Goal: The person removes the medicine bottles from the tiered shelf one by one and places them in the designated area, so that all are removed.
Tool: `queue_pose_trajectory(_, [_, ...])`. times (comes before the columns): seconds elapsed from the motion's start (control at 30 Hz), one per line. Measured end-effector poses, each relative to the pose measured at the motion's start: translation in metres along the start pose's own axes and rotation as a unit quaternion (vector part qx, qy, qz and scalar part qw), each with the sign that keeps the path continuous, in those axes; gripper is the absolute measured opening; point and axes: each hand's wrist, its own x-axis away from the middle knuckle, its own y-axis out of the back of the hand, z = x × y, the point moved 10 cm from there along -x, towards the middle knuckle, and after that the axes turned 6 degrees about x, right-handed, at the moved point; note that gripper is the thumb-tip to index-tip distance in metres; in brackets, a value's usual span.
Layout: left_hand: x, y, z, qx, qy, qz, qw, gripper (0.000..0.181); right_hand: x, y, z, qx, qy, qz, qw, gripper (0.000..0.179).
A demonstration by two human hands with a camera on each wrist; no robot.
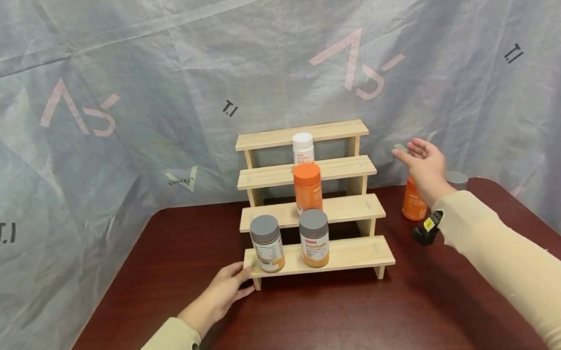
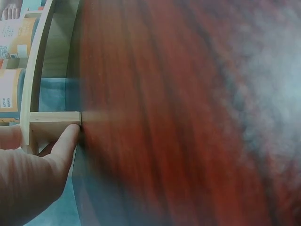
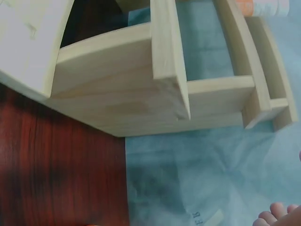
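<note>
On the table (image 1: 338, 331), toward the far side, a wooden rack (image 1: 361, 252) of four steps: long axis running left to right, steps climbing away from the person. At its left end, gripping the bottom step, the left hand (image 1: 222, 291), with digits over the board and against the leg. To the right of the rack, raised, fingers loosely bent and holding nothing, the right hand (image 1: 427, 169).

Near the right hand, partly hidden, an orange bottle (image 1: 413, 206) on the table; behind the wrist, a grey lid (image 1: 457, 179).

Upright on the bottom step, a left jar (image 1: 268, 249) and right jar (image 1: 316, 243); on the second, another bottle (image 1: 308, 192), also orange; on the third, a white bottle (image 1: 303, 148), base hidden.

On the right jar, a label facing the person, red strip uppermost, product name too blurred to read surely. On the left jar, illegible fine print. On the cloth (image 1: 177, 81) behind, black "T.I" in several places, beside large pale-pink figures.
</note>
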Motion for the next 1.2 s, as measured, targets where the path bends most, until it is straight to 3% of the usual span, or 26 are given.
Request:
queue_pose_trajectory(0.57, [0.005, -0.004, -0.006, -0.015, 0.011, -0.019, 0.9996, 0.043, 0.013, -0.019, 0.02, -0.014, 0.016, 0.009, 0.9997, 0.068])
queue_pose_trajectory(0.93, [0.001, 0.001, -0.001, 0.001, 0.017, -0.025, 0.9995, 0.041, 0.015, -0.027, 0.027, -0.072, 0.023, -0.008, 0.9971, 0.052])
queue_pose_trajectory(1.2, [0.002, 0.002, -0.004, -0.039, 0.016, -0.032, 0.9986, 0.043, 0.017, -0.048, 0.032, -0.044, 0.031, 0.073, 0.9959, 0.056])
